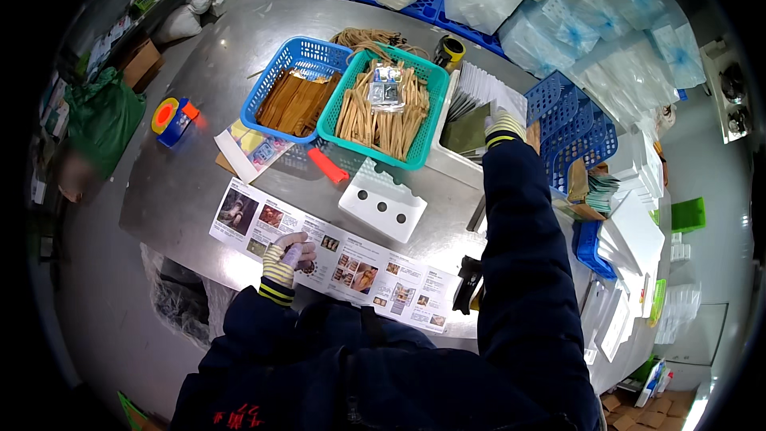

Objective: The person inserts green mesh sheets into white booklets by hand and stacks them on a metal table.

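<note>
My left hand (292, 256), in a pale glove with a yellow-striped cuff, is over a long printed leaflet (335, 251) laid out in front of me. Its fingers are loosely bent, with a gap between them. Stretched forward to the right, my right hand (503, 121) is at a white box (452, 161) of upright white sheets (488, 89) and dark green packets (466, 131). The fingers there blend into the white sheets, so their grip is unclear. A white foam block (383, 201) with round holes lies just beyond the leaflet.
A teal basket (326, 129) of pale sticks and a blue basket (249, 112) of brown strips stand ahead. Around them are a red-orange handle (327, 166), a tape dispenser (173, 121) and a yellow-black tape roll (449, 51). Stacked blue baskets (570, 132) are at the right.
</note>
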Available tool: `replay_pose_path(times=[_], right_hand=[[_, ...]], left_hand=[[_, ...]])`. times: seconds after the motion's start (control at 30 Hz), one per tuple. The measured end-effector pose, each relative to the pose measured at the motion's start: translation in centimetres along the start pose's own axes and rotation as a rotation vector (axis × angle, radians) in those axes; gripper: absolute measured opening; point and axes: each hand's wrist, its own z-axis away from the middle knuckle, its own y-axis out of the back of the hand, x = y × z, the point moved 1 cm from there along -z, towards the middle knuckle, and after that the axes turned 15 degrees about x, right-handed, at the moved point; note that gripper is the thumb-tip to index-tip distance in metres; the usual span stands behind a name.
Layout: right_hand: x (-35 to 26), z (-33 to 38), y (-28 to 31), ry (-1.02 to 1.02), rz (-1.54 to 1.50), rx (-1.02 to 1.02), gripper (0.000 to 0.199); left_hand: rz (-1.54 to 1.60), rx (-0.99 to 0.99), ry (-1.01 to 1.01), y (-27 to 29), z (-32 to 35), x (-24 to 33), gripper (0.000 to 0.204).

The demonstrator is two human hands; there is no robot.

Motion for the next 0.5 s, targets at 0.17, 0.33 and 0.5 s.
replay_pose_path(times=[0.17,0.33,0.5], right_hand=[[-4.5,0.0,-4.8,-0.049,-0.048,-0.096,0.052],[-6.6,1.7,-2.9,-0.197,-0.299,-0.095,0.057],[-0.6,15.5,1.2,0.135,-0.681,0.433,0.025]], left_hand=[[-0.015,-0.080,0.017,-0.4,0.4,-0.6,0.031],[-0.035,-0.123,0.081,-0.3,1.2,-1.9,0.025],[-0.170,-0.246,0.150,-0.6,1.0,-3.3,0.024]])
